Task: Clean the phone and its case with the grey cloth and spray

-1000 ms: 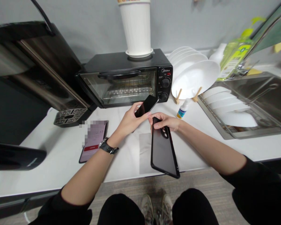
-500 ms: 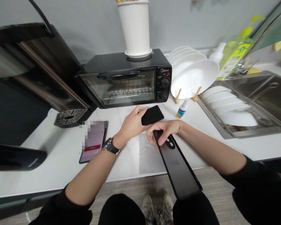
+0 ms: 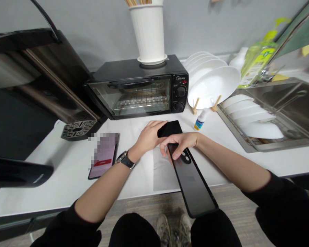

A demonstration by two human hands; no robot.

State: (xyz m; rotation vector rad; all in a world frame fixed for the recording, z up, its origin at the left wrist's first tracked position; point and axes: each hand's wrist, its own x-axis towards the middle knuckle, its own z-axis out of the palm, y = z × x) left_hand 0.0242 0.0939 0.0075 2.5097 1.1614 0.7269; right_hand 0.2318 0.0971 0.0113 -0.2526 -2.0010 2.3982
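Observation:
At the middle of the counter, my left hand is closed on the left edge of a flat, glossy black slab that looks like a phone; its near end is hidden behind my right hand. With thumb and fingers, my right hand pinches the upper end of a dark see-through phone case with camera holes. The case slants down past the counter's front edge. Beneath it lies a thin greyish sheet. Left of my watch, a phone with a lit, partly blurred screen rests on the counter.
Behind my hands stands a black toaster oven bearing a white pot. A small spray bottle is near white plates. White bowls sit by the sink at right. A black machine stands left.
My left hand has lowered the black slab from a tilt to lie flatter, shifting slightly right. The phone case in my right hand has swung slightly left at its lower end.

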